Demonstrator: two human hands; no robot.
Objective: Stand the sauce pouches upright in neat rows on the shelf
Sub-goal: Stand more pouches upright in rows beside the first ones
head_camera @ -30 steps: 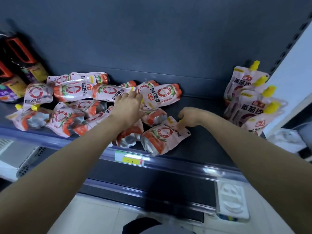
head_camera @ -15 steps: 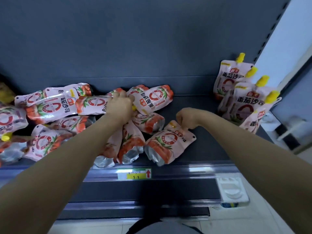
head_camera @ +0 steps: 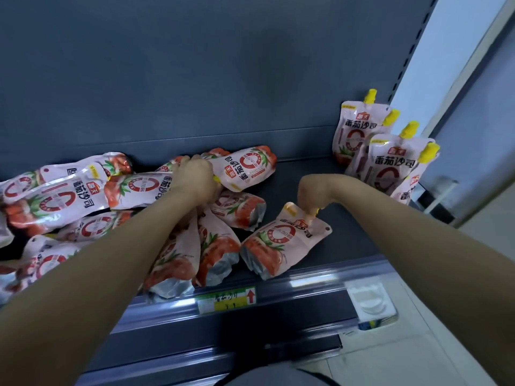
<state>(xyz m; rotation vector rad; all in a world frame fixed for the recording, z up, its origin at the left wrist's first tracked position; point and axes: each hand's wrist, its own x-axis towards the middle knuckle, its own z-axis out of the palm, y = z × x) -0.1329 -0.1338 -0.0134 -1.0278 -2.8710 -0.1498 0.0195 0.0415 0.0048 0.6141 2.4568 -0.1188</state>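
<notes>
Pouch (head_camera: 281, 240) pinched by its spout in my right hand (head_camera: 309, 195) lies flat at frame centre, base lower left; my left hand (head_camera: 195, 178) grips a second pouch (head_camera: 246, 168).

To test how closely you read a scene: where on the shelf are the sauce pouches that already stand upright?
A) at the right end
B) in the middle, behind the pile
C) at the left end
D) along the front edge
A: the upright pouches, yellow caps up, stand at the right end of the shelf; the other pouches lie flat in a pile to their left.
</notes>
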